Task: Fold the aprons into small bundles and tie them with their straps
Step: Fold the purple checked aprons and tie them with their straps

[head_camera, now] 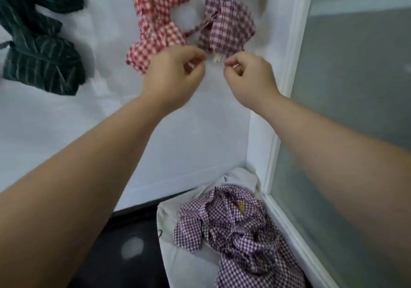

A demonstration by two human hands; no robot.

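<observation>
1. Left grip (175, 74) and right grip (250, 77) are hovering side by side over the white counter (66, 121), with a small gap between them.
2. Both grips are curling in, thumb meeting fingertips like a pinch. Blur is hiding whether either is actually pinching a strap, so cannot tell.
3. Purple plaid bundle (226, 25) is lying on the counter just beyond both grips, near edge just beside the fingertips. Contact is unclear.
4. Red checked bundle (155, 21) is lying left of it, with its near corner sitting partly behind the left grip.
5. Dark green striped bundle (40, 61) is sitting well apart at far left.
6. Loose purple checked apron (233, 221) is lying crumpled in a white cloth bag (178, 261) below the counter edge, between the forearms.
</observation>
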